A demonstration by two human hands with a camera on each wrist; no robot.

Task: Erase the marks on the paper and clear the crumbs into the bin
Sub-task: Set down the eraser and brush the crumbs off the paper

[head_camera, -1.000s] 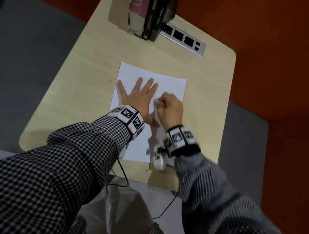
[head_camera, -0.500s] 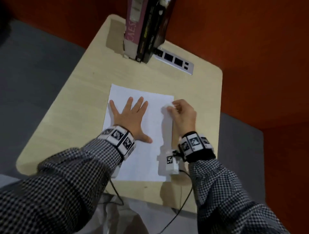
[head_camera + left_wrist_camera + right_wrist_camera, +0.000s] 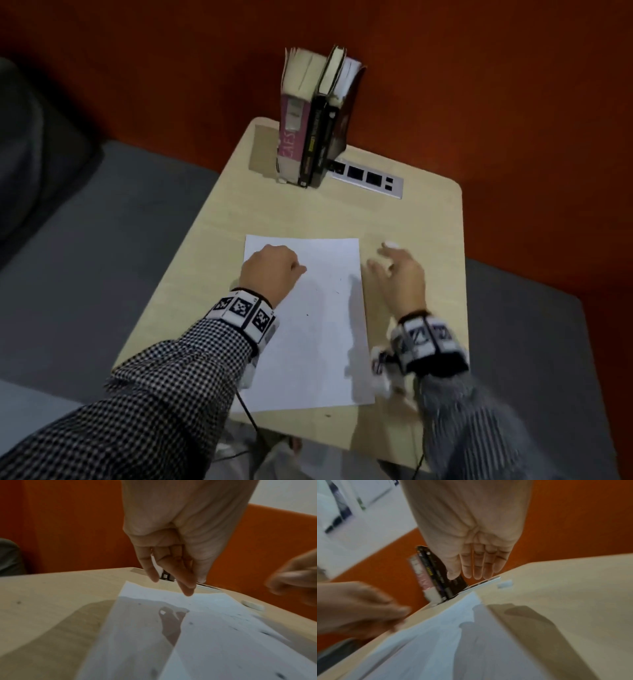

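Observation:
A white sheet of paper [image 3: 308,329] lies on the wooden table [image 3: 236,219], with a few dark crumbs [image 3: 337,292] scattered on it; the crumbs [image 3: 265,633] also show in the left wrist view. My left hand [image 3: 274,270] hovers over the sheet's far left corner, fingers [image 3: 186,586] hanging loosely curled and holding nothing. My right hand [image 3: 397,274] is off the sheet's right edge, fingers [image 3: 477,569] straight and empty. A small white eraser [image 3: 390,244] lies on the table just past those fingertips, also visible as the eraser [image 3: 505,584] and the eraser [image 3: 252,603] in the wrist views.
Three books [image 3: 313,130] stand upright at the table's far edge, next to a flush silver socket strip [image 3: 366,178]. An orange wall [image 3: 479,85] rises behind. Grey floor [image 3: 102,240] surrounds the table. No bin is in view.
My right hand has let go of the eraser, which now lies on the table right of the paper. My left hand lifted off the sheet and curled its fingers. The view tilted upward.

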